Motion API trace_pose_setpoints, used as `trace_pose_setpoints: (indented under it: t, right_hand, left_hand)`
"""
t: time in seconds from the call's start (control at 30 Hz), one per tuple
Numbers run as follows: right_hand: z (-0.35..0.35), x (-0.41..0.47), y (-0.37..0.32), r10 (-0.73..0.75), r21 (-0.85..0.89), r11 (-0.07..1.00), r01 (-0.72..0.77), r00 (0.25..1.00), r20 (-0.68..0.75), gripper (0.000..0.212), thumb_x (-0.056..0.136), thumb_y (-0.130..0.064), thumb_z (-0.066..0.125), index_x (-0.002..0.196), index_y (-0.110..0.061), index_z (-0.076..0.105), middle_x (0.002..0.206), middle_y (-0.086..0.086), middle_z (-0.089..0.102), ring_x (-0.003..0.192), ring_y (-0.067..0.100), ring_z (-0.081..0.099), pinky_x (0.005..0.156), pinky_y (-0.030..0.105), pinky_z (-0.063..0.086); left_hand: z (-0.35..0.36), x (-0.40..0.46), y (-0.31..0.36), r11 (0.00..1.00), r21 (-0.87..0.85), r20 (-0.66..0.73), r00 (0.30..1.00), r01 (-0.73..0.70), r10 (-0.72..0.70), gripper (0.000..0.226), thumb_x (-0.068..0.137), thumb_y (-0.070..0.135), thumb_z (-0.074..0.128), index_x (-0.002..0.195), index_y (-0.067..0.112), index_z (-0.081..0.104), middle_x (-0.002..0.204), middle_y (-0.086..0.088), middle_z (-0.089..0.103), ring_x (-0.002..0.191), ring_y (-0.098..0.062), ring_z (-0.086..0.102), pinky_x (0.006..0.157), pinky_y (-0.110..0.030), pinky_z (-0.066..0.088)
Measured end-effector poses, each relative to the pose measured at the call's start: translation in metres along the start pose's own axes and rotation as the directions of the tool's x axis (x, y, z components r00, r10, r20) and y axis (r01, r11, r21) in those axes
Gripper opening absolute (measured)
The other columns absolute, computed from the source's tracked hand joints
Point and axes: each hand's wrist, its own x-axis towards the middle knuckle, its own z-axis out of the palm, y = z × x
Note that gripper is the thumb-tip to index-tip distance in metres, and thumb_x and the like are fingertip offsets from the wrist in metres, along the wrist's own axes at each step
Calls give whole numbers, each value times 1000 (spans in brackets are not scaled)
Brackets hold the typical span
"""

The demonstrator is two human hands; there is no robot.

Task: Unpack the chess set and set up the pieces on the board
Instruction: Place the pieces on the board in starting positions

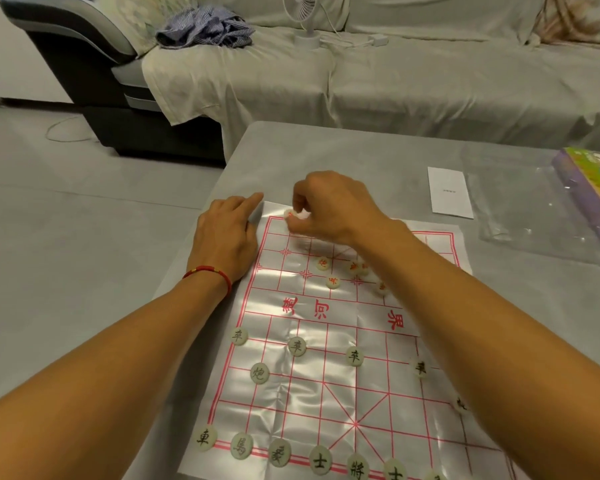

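Note:
A shiny white chess board sheet (326,386) with red lines lies on the grey table. Several pale round pieces with black characters (297,346) stand on its near half, some in the front row. A few pieces with red characters (332,281) lie loose on the far half. My right hand (329,209) pinches a red-character piece (289,213) at the board's far left corner. My left hand (227,237) rests flat with straight fingers on the sheet's far left edge.
A white paper slip (449,192) lies on the table at the far right, next to a clear plastic bag (513,209) and a purple and green box (593,192). A covered sofa with a small fan (305,15) stands behind the table.

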Motion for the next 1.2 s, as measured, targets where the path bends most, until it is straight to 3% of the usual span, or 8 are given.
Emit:
trace_pose_setpoints:
  t: [0.17, 0.3, 0.4, 0.57, 1.0, 1.2]
  right_hand:
    - [16, 32, -23, -73, -76, 995, 71, 997, -18, 27, 80, -47, 69, 82, -21, 60, 85, 1, 61, 78, 18, 55, 75, 37, 56]
    - [22, 34, -15, -91, -126, 988, 91, 996, 7, 32, 83, -53, 66, 83, -21, 59, 89, 1, 62, 80, 17, 54, 74, 34, 54]
    - [19, 31, -6, -118, -125, 985, 116, 993, -12, 37, 84, -56, 66, 95, -21, 65, 98, 0, 60, 87, 16, 54, 74, 30, 49]
    - [11, 27, -3, -187, -57, 981, 187, 982, 3, 29, 89, -33, 71, 116, -24, 68, 117, 1, 59, 102, 18, 57, 80, 25, 45]
    - [29, 38, -7, -136, -25, 991, 135, 990, -47, 25, 92, -34, 67, 112, -20, 72, 110, 3, 66, 84, 14, 54, 76, 22, 42]
    - [32, 43, -8, -110, -14, 994, 110, 992, -58, 22, 93, -34, 66, 109, -20, 72, 107, 4, 67, 85, 18, 61, 79, 25, 49]
  left_hand:
    - [2, 0, 0, 1000, -4, -25, 1000, -2, 2, 42, 100, 30, 44, 140, 19, 49, 134, -8, 56, 122, -27, 48, 106, -41, 37]
    - [4, 1, 0, 1000, -26, -21, 1000, -5, 5, 42, 99, 29, 45, 140, 19, 49, 133, -8, 56, 122, -27, 49, 106, -41, 37]
    - [5, 0, 0, 1000, -23, -11, 1000, -4, 4, 43, 99, 30, 45, 140, 20, 48, 135, -8, 55, 123, -27, 48, 107, -41, 36]
    - [4, -1, 1, 1000, -18, -1, 1000, 16, -16, 47, 97, 37, 45, 141, 21, 47, 136, -7, 54, 124, -27, 48, 108, -43, 35]
    - [6, 0, 1, 1000, -12, -16, 1000, 19, -19, 45, 98, 34, 47, 141, 22, 46, 137, -6, 53, 124, -26, 47, 109, -41, 34]
    - [6, 0, 0, 1000, -7, -15, 1000, 17, -17, 45, 98, 34, 46, 142, 22, 46, 137, -6, 53, 125, -26, 47, 109, -41, 34]
